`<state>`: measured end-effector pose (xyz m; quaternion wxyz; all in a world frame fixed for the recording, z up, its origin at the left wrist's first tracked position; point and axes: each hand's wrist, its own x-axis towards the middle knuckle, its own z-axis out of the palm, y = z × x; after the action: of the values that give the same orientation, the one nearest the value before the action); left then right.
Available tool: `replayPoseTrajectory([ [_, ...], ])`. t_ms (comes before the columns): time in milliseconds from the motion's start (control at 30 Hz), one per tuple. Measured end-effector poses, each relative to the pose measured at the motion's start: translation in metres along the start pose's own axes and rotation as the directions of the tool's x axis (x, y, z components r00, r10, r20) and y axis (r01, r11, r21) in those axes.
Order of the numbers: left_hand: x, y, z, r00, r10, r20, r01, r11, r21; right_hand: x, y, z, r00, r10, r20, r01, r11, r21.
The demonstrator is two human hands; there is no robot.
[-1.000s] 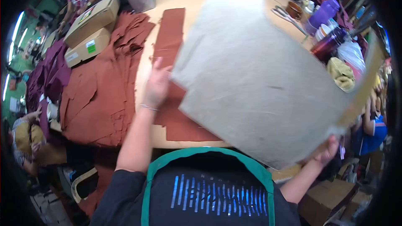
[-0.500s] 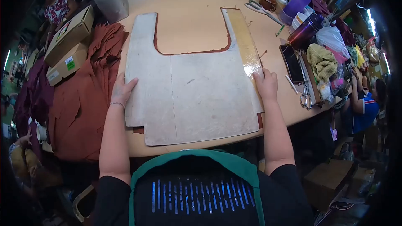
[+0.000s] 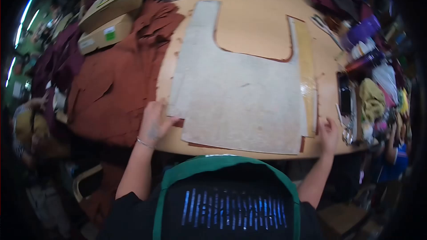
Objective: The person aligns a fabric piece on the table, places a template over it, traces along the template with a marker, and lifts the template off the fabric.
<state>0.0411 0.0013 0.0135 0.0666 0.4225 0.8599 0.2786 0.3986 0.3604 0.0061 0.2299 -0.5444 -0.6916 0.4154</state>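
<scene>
The left grip [image 3: 153, 123] and right grip [image 3: 329, 135], loosely open with nothing visibly held, flank the near end of the grey board [image 3: 242, 100], which lies flat over red-brown cloth [image 3: 179, 123], presumably needing no hold because the counter [image 3: 253, 9] bears it.

A pale grey U-shaped board [image 3: 240, 102] lies flat on the bench [image 3: 258, 22], rust-brown fabric [image 3: 303, 145] showing at its edges and a yellowish strip [image 3: 305, 58] running down its right arm. The left grip [image 3: 152, 124], thumb out, is at the lower left notch; contact is unclear. The right grip [image 3: 328, 137], loosely curled, is just beside the right edge. Rust cloth [image 3: 113, 91] and two stacked cardboard boxes [image 3: 106, 33] lie left, an olive rag [image 3: 372, 98] right.
</scene>
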Motion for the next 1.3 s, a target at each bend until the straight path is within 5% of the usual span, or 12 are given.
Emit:
replayPoseTrajectory([
  [33, -0.012, 0.005, -0.001, 1.0, -0.003, -0.022, 0.004, 0.997, 0.083, 0.002, 0.043, -0.013, 0.985, -0.175, -0.004, 0.171, 0.967, -0.189],
  [167, -0.027, 0.014, 0.002, 0.995, -0.013, -0.096, 0.023, 0.994, 0.105, -0.05, 0.017, -0.001, 0.871, -0.478, 0.113, 0.479, 0.778, -0.406],
  [333, -0.017, 0.006, 0.014, 0.98, 0.06, -0.188, -0.037, 0.991, 0.125, -0.052, 0.024, 0.021, 0.846, -0.531, -0.047, 0.461, 0.773, -0.436],
  [500, 0.001, -0.002, 0.022, 0.97, 0.057, -0.237, -0.034, 0.994, 0.1, -0.037, 0.026, 0.035, 0.834, -0.542, -0.104, 0.434, 0.76, -0.483],
  [600, 0.034, -0.019, 0.028, 0.922, 0.235, -0.307, -0.191, 0.967, 0.166, -0.02, 0.007, 0.046, 0.837, -0.536, -0.113, 0.436, 0.776, -0.456],
  [633, 0.043, -0.029, 0.03, 0.942, 0.186, -0.281, -0.19, 0.982, 0.013, -0.013, 0.005, 0.047, 0.83, -0.551, -0.084, 0.45, 0.751, -0.482],
  [667, 0.048, 0.013, 0.004, 0.993, -0.119, -0.013, 0.113, 0.971, -0.211, -0.011, -0.002, 0.047, 0.862, -0.499, -0.092, 0.409, 0.79, -0.457],
  [800, 0.069, -0.033, 0.01, 0.955, -0.29, 0.066, 0.294, 0.889, -0.35, -0.001, -0.014, 0.034, 0.914, -0.39, -0.114, 0.329, 0.876, -0.354],
  [933, 0.088, -0.035, 0.01, 0.932, -0.356, 0.067, 0.354, 0.853, -0.383, 0.047, -0.006, 0.035, 0.962, -0.274, -0.012, 0.269, 0.95, -0.161],
  [1033, 0.098, -0.039, 0.01, 0.902, -0.421, 0.102, 0.43, 0.846, -0.316, 0.058, -0.023, 0.039, 0.987, -0.151, 0.06, 0.162, 0.939, -0.305],
  [1233, 0.1, -0.029, 0.009, 0.886, -0.441, 0.147, 0.398, 0.557, -0.729, 0.081, -0.01, 0.035, 0.981, -0.153, 0.117, 0.178, 0.953, -0.244],
  [1300, 0.103, -0.06, 0.013, 0.898, -0.345, 0.271, 0.432, 0.584, -0.687, 0.079, -0.014, 0.033, 0.984, -0.124, 0.125, 0.155, 0.946, -0.285],
])
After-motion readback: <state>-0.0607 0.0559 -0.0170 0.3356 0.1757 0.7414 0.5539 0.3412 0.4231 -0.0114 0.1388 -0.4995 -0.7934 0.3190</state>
